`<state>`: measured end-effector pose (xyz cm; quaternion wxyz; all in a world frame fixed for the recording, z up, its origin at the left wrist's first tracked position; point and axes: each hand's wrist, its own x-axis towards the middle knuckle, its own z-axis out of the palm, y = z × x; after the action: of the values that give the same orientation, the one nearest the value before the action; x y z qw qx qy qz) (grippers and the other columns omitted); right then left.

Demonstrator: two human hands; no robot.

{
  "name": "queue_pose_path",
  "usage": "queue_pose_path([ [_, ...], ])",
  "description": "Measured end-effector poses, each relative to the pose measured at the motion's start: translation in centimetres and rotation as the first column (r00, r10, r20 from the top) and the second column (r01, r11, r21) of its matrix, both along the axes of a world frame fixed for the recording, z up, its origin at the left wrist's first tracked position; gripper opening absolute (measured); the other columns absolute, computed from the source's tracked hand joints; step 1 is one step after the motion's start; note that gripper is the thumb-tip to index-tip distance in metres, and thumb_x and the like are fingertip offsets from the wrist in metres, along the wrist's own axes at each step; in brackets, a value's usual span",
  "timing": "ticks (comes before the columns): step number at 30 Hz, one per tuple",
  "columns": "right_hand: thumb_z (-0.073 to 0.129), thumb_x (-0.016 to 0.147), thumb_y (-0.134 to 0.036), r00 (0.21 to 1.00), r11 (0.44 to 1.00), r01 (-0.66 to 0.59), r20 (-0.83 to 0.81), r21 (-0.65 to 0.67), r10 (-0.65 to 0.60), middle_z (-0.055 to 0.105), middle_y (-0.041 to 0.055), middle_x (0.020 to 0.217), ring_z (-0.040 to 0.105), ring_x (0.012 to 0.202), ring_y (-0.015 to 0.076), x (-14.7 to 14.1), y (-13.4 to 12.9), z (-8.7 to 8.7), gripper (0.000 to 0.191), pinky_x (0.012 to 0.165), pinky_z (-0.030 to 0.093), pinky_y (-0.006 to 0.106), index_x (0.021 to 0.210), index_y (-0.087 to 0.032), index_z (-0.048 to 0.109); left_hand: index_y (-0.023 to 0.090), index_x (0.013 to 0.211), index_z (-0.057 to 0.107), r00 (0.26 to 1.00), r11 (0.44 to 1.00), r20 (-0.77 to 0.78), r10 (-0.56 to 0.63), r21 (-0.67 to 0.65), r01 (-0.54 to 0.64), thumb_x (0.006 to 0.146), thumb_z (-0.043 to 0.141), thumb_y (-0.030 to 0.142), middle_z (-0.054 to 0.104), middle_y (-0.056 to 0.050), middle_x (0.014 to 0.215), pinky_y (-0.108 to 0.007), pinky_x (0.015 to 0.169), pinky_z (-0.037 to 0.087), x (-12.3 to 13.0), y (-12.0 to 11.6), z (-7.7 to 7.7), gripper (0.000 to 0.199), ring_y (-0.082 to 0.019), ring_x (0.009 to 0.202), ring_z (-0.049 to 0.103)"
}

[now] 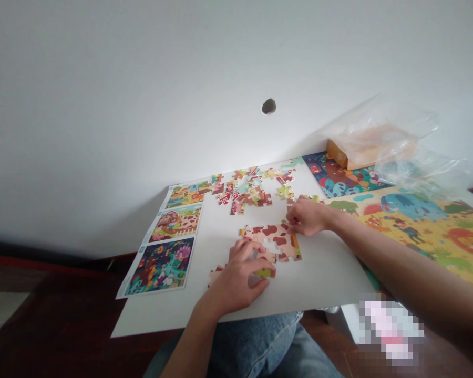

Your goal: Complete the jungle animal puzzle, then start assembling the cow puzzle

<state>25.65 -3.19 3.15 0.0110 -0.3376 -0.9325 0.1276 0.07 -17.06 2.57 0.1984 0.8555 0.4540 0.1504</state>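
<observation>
A partly joined jigsaw section with a brown-spotted cow (263, 232) lies on the white board (220, 220). My right hand (306, 214) is closed at the section's upper right corner, fingertips pinched on a puzzle piece there that is mostly hidden. Over the lower left of the section rests my left hand (238, 273), its fingers and thumb apart and touching puzzle pieces (265, 273). Part of another puzzle piece (216, 272) shows beside its wrist side. Farther back, loose puzzle pieces (244, 194) with red barn and pink pig parts lie in a scattered heap.
Along the board's left side lies a sheet with three pictures (176, 223). At right are a yellow animal puzzle (425, 226) and a dark forest puzzle (335, 176). An orange box (337, 153) and clear plastic bag (402, 142) sit behind, near the wall (161, 94).
</observation>
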Motion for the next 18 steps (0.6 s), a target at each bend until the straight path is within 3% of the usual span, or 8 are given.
queue_pose_path([
  [9,0.064,0.078,-0.037,1.000,1.000,0.009,0.018,0.000,-0.009,0.071,0.0025,0.068,0.062,0.068,0.0185,0.0,0.0,-0.1,0.024,0.088,0.035,0.036,0.062,-0.020,0.064,0.026,0.112,0.067,0.998,0.987,0.037,0.045,0.150,-0.050,0.082,0.068,0.024,0.057,-0.006,0.120,-0.043,0.107,0.037,0.4,0.8,-1.3,0.030,-0.026,0.120,0.045],
  [18,0.063,0.078,-0.037,1.000,1.000,-0.001,0.020,0.015,0.000,0.070,0.0017,0.067,0.062,0.066,0.0181,0.0,0.0,-0.3,0.023,0.087,0.035,0.036,0.062,-0.020,0.063,0.026,0.111,0.069,0.997,0.976,0.016,0.077,0.202,-0.078,0.087,0.065,0.029,0.060,-0.005,0.123,-0.046,0.108,0.035,0.9,0.6,-1.7,0.024,-0.028,0.123,0.043],
])
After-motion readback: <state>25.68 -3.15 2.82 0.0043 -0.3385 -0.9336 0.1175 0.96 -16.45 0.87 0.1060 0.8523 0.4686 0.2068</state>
